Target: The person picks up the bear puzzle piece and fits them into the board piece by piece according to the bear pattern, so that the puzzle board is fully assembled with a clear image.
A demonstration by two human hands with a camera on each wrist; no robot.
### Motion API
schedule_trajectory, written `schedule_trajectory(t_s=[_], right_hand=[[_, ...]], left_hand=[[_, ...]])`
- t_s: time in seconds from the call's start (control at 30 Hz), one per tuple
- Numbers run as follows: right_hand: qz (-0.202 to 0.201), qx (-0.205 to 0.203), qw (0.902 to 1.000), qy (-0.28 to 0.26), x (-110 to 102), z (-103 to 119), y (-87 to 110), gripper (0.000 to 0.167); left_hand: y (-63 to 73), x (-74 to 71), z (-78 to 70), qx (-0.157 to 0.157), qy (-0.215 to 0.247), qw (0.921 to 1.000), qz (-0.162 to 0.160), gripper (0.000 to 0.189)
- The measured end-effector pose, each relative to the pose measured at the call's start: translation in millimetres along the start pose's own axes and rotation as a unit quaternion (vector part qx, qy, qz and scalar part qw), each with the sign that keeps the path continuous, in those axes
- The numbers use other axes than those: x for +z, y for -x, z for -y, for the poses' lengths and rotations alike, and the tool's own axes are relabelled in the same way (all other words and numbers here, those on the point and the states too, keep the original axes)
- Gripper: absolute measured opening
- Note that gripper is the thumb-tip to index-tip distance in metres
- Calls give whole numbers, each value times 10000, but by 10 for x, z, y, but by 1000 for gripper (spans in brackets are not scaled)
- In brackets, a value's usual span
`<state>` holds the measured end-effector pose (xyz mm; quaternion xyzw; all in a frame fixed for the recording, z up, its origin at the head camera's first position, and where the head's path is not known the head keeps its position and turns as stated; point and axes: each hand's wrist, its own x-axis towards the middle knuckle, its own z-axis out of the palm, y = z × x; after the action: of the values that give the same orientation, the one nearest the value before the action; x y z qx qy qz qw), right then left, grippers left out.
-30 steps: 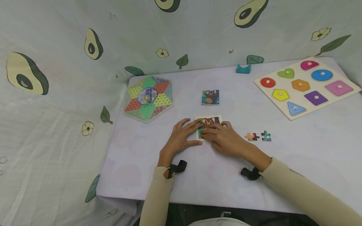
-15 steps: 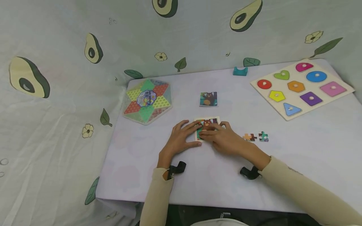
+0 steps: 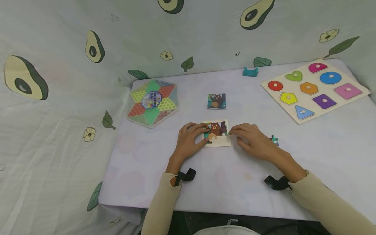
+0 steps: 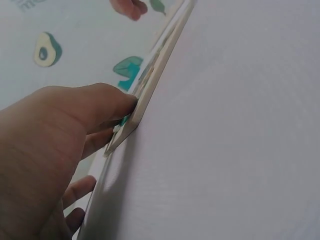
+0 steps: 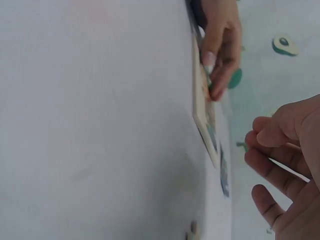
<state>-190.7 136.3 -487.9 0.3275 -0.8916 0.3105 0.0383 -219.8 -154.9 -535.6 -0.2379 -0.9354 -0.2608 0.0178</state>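
A small wooden puzzle board with a brown bear picture lies mid-table, its lower right showing bare wood. My left hand rests on the board's left side, thumb and fingertips touching its top; the left wrist view has the thumb at the board's edge. Just off the right edge hovers my right hand, fingers loosely bent. No piece shows between its fingers in the right wrist view. Partly covered by that hand, a teal jigsaw piece lies to the right; the orange-brown piece is hidden in the head view.
Behind the board lies a square bear picture. A star-patterned game board is at the left. On the right are a wooden shape puzzle and, at the back edge, a teal curved block.
My right hand has lifted off the board and moved right, uncovering its lower right part and covering the orange-brown piece. My left hand stays at the board's left side.
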Motion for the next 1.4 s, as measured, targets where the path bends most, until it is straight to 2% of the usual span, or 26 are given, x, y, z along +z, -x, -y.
schedule_trajectory(t_s=[0.13, 0.37, 0.57, 0.67, 1.07, 1.4], right_hand=[[-124, 278, 9995, 37, -138, -69, 97, 31], [-44, 600, 9977, 316, -328, -237, 286, 32], [114, 745, 9950, 651, -387, -328, 420, 35], [274, 857, 9939, 635, -388, -353, 445, 37], [484, 652, 9917, 994, -409, -387, 488, 38], [264, 578, 9934, 951, -384, -434, 536, 35]], left_hand=[[7, -24, 25, -73, 86, 9999, -80, 40], [39, -30, 64, -47, 227, 9997, -77, 40], [75, -29, 77, -25, 226, 9997, -62, 40], [85, -48, 71, 20, 232, 9997, -65, 40], [74, -54, 52, 159, 277, 9995, -83, 41], [20, -16, -10, 198, 249, 9995, 12, 42]])
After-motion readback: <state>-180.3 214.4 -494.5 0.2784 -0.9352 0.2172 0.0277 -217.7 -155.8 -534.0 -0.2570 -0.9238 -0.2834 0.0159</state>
